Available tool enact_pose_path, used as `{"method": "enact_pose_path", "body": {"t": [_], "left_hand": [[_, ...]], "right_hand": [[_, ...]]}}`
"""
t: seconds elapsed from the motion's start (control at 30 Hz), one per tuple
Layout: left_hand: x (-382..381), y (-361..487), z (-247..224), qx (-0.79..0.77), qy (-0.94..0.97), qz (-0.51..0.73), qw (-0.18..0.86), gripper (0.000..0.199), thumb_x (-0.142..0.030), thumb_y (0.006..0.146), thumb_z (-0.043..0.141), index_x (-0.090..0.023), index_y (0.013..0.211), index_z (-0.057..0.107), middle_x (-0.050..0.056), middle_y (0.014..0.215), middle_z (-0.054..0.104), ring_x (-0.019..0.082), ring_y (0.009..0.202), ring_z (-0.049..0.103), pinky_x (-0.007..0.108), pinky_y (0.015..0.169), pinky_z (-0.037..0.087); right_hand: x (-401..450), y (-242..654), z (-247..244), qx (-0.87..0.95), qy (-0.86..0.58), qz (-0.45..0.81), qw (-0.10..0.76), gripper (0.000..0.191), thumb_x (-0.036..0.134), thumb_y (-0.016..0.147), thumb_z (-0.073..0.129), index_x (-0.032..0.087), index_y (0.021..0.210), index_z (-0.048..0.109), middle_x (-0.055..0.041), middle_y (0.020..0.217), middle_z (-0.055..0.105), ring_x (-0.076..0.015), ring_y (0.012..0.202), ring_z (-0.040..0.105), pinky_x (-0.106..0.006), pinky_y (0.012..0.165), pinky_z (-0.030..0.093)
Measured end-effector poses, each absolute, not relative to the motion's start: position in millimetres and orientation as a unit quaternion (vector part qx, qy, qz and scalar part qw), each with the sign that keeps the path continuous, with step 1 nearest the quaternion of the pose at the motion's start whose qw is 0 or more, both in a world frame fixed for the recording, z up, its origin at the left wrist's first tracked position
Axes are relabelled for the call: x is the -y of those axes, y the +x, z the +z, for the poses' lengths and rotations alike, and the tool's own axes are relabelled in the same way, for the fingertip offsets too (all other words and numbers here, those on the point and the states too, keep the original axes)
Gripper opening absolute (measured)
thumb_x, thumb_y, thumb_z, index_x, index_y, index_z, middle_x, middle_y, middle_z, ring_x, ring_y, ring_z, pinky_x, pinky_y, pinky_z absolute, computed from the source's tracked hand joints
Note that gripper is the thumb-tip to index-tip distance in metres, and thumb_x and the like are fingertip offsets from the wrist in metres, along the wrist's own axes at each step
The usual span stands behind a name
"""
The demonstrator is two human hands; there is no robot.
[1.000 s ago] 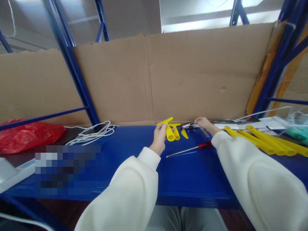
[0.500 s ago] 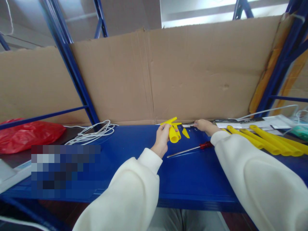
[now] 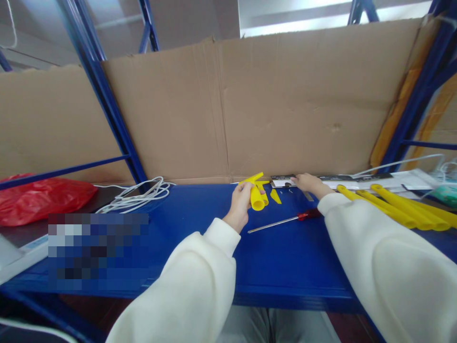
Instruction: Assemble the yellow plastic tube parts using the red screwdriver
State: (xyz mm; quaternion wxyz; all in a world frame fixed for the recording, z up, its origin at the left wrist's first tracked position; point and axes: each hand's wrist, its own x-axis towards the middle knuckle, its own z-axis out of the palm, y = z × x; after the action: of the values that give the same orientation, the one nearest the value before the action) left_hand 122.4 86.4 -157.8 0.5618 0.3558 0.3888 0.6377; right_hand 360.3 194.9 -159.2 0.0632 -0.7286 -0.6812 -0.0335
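My left hand (image 3: 240, 204) is closed around a yellow plastic part (image 3: 257, 197) with a round open tube and thin fins, held low over the blue tabletop. Just right of it lies a flat, pointed yellow piece (image 3: 275, 196). At the back edge, my right hand (image 3: 309, 183) reaches to a black-and-white packet (image 3: 281, 182), its fingertips drawn together there; what they grip is too small to make out. A thin grey strip (image 3: 308, 196) shows beneath this hand. Nearer me is a screwdriver (image 3: 280, 223) with a red handle, partly covered by my right sleeve.
Several long yellow tubes (image 3: 403, 209) lie to the right. A coiled white cable (image 3: 152, 193) and a red plastic bag (image 3: 43, 197) are on the left. Cardboard (image 3: 278, 109) walls off the back, between blue metal posts (image 3: 114, 119).
My right hand has shifted slightly right along the back edge, uncovering more of the black-and-white packet and the grey strip. My left hand keeps hold of the yellow part in the same place.
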Motion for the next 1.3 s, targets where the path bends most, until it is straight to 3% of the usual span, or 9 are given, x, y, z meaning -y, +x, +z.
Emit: {"method": "enact_pose_path", "body": {"t": [0.33, 0.53, 0.9, 1.0, 1.1, 1.3], "left_hand": [[-78, 120, -145, -0.397, 0.351, 0.606, 0.593, 0.027, -0.018, 0.085, 0.055, -0.01, 0.11, 0.059, 0.011, 0.074, 0.074, 0.018, 0.054, 0.067, 0.025, 0.05, 0.051], [-75, 117, -141, -0.343, 0.374, 0.603, 0.616, 0.034, -0.019, 0.084, 0.052, -0.011, 0.116, 0.056, 0.008, 0.073, 0.073, 0.011, 0.04, 0.052, 0.023, 0.045, 0.046], [-75, 109, -145, -0.239, 0.426, 0.566, 0.664, 0.07, -0.009, 0.065, 0.054, -0.023, 0.131, 0.038, 0.006, 0.095, 0.074, 0.015, 0.053, 0.067, 0.031, 0.062, 0.057], [-76, 104, -144, -0.269, 0.424, 0.582, 0.64, 0.065, -0.008, 0.06, 0.053, -0.021, 0.124, 0.042, 0.001, 0.081, 0.072, 0.013, 0.046, 0.062, 0.027, 0.055, 0.055], [-77, 99, -143, -0.299, 0.443, 0.585, 0.609, 0.06, -0.009, 0.056, 0.05, -0.019, 0.115, 0.045, -0.006, 0.059, 0.061, 0.01, 0.033, 0.048, 0.021, 0.039, 0.042], [-83, 87, -147, -0.348, 0.505, 0.568, 0.549, 0.056, -0.014, 0.054, 0.053, -0.019, 0.11, 0.046, -0.006, 0.052, 0.06, 0.01, 0.03, 0.042, 0.019, 0.033, 0.033]], "right_hand": [[-150, 337, -149, 0.658, -0.727, -0.126, 0.151, 0.048, 0.032, 0.101, 0.03, 0.008, 0.12, 0.068, -0.0252, 0.12, 0.067, -0.0329, 0.114, 0.064, -0.04, 0.092, 0.049], [-129, 334, -151, 0.654, -0.726, -0.115, 0.181, 0.048, 0.032, 0.101, 0.032, 0.01, 0.11, 0.073, -0.0242, 0.112, 0.071, -0.033, 0.11, 0.067, -0.039, 0.092, 0.049], [-103, 363, -157, 0.633, -0.732, -0.108, 0.229, 0.042, 0.033, 0.096, 0.039, 0.015, 0.103, 0.077, -0.0175, 0.103, 0.076, -0.0285, 0.102, 0.069, -0.03, 0.079, 0.049], [-100, 366, -160, 0.651, -0.71, -0.106, 0.246, 0.042, 0.034, 0.095, 0.04, 0.016, 0.098, 0.077, -0.0153, 0.1, 0.077, -0.027, 0.097, 0.07, -0.029, 0.077, 0.049], [-98, 366, -163, 0.678, -0.685, -0.086, 0.252, 0.04, 0.033, 0.094, 0.041, 0.016, 0.095, 0.077, -0.0144, 0.099, 0.077, -0.0262, 0.093, 0.07, -0.029, 0.076, 0.048], [-96, 369, -168, 0.722, -0.631, -0.027, 0.282, 0.038, 0.034, 0.092, 0.042, 0.018, 0.085, 0.075, -0.0102, 0.085, 0.076, -0.0236, 0.08, 0.069, -0.029, 0.073, 0.047]]}}
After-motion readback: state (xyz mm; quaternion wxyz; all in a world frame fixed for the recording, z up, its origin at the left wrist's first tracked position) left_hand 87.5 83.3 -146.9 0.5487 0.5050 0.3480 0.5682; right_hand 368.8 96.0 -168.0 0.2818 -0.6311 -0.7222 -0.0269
